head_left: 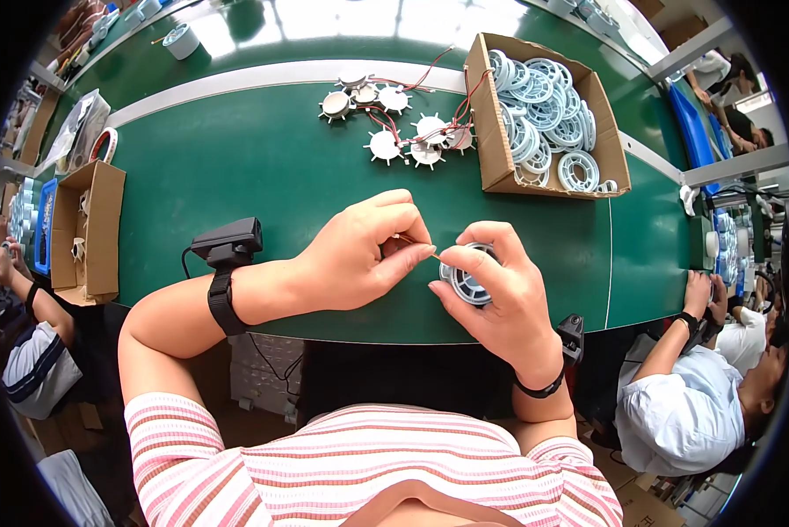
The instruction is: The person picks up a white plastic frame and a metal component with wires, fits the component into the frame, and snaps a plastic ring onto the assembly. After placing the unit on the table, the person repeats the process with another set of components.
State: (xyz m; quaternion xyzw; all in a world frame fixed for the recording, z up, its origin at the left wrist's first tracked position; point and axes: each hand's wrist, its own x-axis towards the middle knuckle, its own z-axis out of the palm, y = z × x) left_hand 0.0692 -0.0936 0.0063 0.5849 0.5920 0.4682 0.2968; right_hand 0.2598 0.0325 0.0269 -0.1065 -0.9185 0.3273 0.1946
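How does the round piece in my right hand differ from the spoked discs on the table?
The round piece is held in your right hand; the spoked discs lie on the table. The round piece looks pale blue-grey; the spoked discs look whitish, with short prongs jutting outward. Both are round.

Right hand [510,277] grips light-blue spoked ring [469,285] above green worktop [254,167]; left hand [364,250] pinches thin wire [437,256] just beside it. Beyond hands: cluster of white toothed discs [382,147] with red and dark leads [461,110]. Right of discs: cardboard box [489,145] heaped with light-blue rings [544,110]. Far left: second cardboard box [106,230]. Right edge: co-worker [689,404] in pale-blue shirt.
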